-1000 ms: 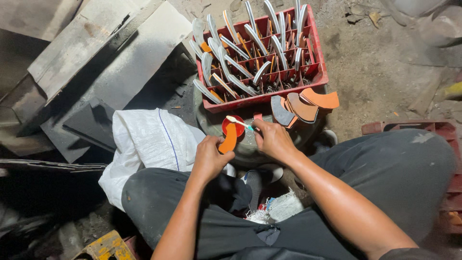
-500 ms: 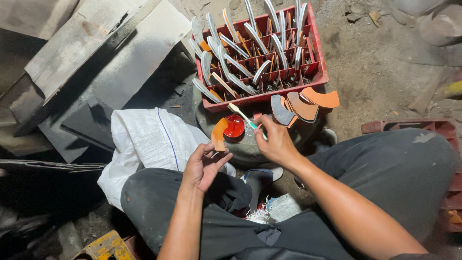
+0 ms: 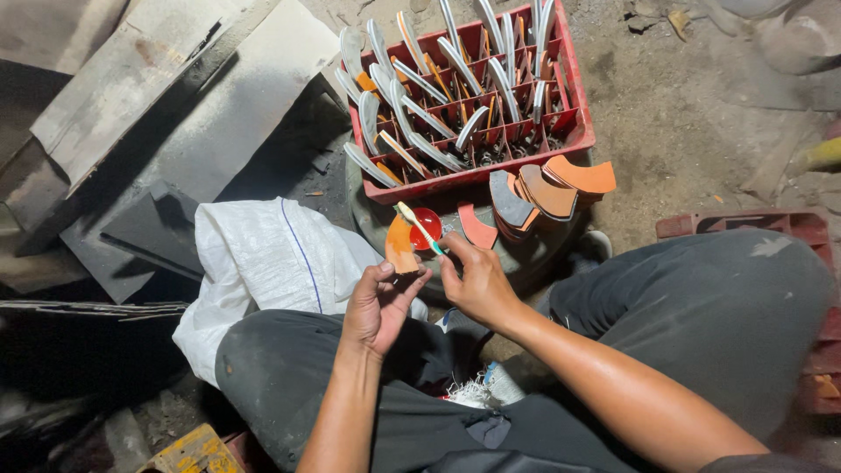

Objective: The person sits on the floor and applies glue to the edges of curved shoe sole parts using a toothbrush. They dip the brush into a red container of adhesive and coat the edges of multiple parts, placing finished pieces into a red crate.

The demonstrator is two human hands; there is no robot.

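Frame centre: left hand (image 3: 378, 302) pinches a curved orange piece (image 3: 401, 248) upright by its lower end. Right hand (image 3: 473, 278) grips a thin brush (image 3: 419, 227), tip over the piece's top, just beside a small red dish (image 3: 427, 228). Upper centre: red crate (image 3: 574, 131) of curved blades. Loose orange pieces (image 3: 550, 191) stacked at centre right.
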